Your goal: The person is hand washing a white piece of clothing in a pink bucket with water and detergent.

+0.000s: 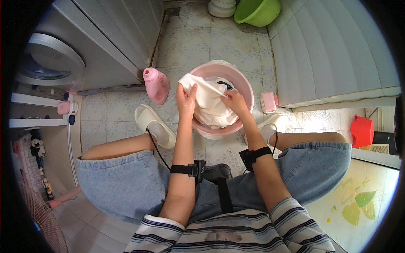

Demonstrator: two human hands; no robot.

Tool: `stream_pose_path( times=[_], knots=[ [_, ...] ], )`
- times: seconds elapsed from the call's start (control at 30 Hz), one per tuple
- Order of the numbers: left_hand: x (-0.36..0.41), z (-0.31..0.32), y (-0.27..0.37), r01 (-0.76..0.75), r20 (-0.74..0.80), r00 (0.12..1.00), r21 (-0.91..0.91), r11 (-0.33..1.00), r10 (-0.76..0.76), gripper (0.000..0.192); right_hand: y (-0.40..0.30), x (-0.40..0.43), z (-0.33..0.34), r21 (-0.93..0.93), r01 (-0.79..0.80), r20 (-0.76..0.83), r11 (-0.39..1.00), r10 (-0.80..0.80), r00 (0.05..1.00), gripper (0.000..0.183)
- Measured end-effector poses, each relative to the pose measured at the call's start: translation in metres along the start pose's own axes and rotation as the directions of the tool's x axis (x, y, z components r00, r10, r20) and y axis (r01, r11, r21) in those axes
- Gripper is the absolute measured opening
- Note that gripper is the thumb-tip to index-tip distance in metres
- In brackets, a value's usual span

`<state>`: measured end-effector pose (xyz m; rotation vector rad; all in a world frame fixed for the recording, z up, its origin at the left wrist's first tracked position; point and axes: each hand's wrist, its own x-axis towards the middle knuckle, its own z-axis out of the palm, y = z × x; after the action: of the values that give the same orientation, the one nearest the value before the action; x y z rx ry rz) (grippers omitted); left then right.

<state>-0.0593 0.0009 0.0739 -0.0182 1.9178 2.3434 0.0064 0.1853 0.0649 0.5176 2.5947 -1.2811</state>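
Note:
A white cloth garment (210,102) with a dark patch hangs between my hands, its lower part lying in a round pink plastic basin (246,82) on the tiled floor. My left hand (186,99) grips the cloth's upper left edge over the basin's left rim, thumb on top. On the right, my right hand (234,100) pinches a fold of the same cloth between thumb and fingers. Some water shows behind the cloth inside the basin. An uncapped pink detergent bottle (156,87) stands left of the basin. To the right lies a pink bar of soap (269,101) in a soap dish.
A front-loading washing machine (50,61) is at the upper left. A green basin (258,12) and a white pedestal base (221,8) are at the far end. White slippers (155,126) on my feet flank the basin. A red plastic container (361,131) stands far right.

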Motion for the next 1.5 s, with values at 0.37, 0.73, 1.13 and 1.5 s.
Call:
stream_pose_path(
  times=[0.37,0.73,1.13,1.5],
  knots=[
    [-0.008,0.025,-0.041,0.294,-0.054,0.931,-0.479,0.827,-0.362,0.039,-0.07,-0.018,0.018,0.278,0.234,-0.401,0.932,-0.109,0.91,0.024],
    [-0.043,0.06,-0.019,0.587,0.212,0.7,-0.714,0.381,-0.682,0.039,-0.065,0.01,0.04,-0.582,0.001,-0.35,0.814,-0.251,0.902,0.025],
    [-0.04,0.033,-0.036,0.783,0.09,0.385,-0.559,0.273,-0.918,0.04,-0.055,0.012,0.053,-0.807,0.137,-0.14,0.575,-0.411,0.901,0.031],
    [-0.032,0.005,-0.101,0.681,0.664,0.599,-0.717,0.152,0.448,0.034,-0.088,-0.041,0.074,-0.565,0.296,-0.233,0.77,-0.494,0.838,0.039]
  ],
)
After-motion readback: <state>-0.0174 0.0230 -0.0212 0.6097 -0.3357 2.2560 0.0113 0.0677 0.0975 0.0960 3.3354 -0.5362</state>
